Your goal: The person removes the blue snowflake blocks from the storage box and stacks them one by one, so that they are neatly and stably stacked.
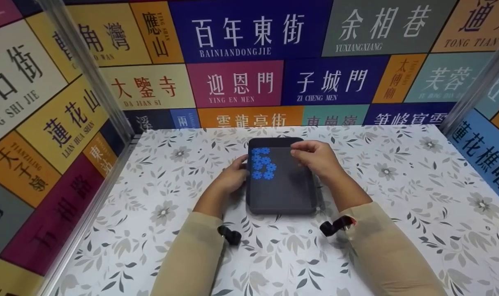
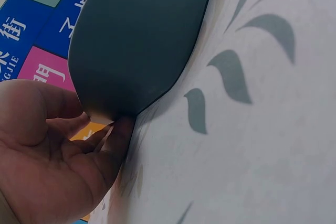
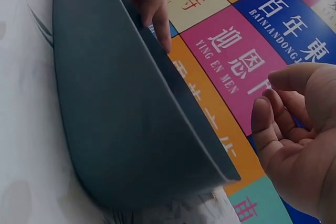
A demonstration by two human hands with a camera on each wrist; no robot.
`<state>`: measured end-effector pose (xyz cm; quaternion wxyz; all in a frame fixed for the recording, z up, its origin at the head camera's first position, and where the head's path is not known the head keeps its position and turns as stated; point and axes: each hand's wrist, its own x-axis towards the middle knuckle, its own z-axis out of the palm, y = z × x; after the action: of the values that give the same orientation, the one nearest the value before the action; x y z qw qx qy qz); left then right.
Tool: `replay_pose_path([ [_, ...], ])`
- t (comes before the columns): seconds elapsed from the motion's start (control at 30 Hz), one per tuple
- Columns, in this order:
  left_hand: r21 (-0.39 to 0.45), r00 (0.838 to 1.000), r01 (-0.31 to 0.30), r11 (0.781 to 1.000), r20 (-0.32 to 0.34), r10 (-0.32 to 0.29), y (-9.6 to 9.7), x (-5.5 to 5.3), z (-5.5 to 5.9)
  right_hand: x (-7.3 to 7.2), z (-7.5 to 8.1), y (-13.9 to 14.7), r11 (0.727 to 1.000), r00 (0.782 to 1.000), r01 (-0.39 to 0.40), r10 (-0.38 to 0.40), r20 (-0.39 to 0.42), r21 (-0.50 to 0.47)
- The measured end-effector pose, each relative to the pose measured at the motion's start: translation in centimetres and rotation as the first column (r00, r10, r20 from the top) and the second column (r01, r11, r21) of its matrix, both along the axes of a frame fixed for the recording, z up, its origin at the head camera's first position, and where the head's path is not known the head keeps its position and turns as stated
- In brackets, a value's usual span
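Observation:
A dark grey tray [image 1: 282, 197] with rounded corners and raised walls lies on the table. Several blue flower-shaped pieces [image 1: 257, 174] are grouped along its left side, toward the back. At the left wall my left hand [image 1: 231, 179] holds the tray; in the left wrist view its finger and thumb grip the corner. My right hand [image 1: 317, 158] hovers over the tray's back right part, fingers loosely bent. From the right wrist view, a gap shows between thumb and forefinger, with no object visible there. The tray's walls hide the blue pieces in both wrist views.
A white tabletop with a grey leaf and flower pattern [image 1: 163, 211] extends around the tray. Panels printed with coloured street-name signs [image 1: 237, 84] rise behind it and at both sides. Clear upright corner strips [image 1: 85, 65] join the panels. Small black devices [image 1: 229, 235] sit at both wrists.

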<state>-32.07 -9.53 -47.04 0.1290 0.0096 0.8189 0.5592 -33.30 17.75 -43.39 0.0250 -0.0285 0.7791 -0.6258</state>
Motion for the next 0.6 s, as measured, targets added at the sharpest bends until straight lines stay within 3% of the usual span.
replay_pose_path([
  [0.2, 0.007, 1.000, -0.002, 1.000, -0.012, 0.002, 0.0, 0.1, 0.0, -1.3, 0.0, -1.1, 0.994, 0.994, -0.103, 0.103, 0.027, 0.020],
  [0.43, 0.155, 0.998, -0.044, 0.987, 0.045, 0.037, 0.3, 0.2, -0.1, -3.4, 0.4, -2.3, 0.972, 0.974, -0.219, 0.212, 0.079, 0.082],
  [0.6, 0.128, 0.997, -0.062, 0.990, 0.046, 0.056, 0.3, 0.2, -0.1, -4.9, 0.4, -3.1, 0.946, 0.947, -0.308, 0.294, 0.132, 0.101],
])
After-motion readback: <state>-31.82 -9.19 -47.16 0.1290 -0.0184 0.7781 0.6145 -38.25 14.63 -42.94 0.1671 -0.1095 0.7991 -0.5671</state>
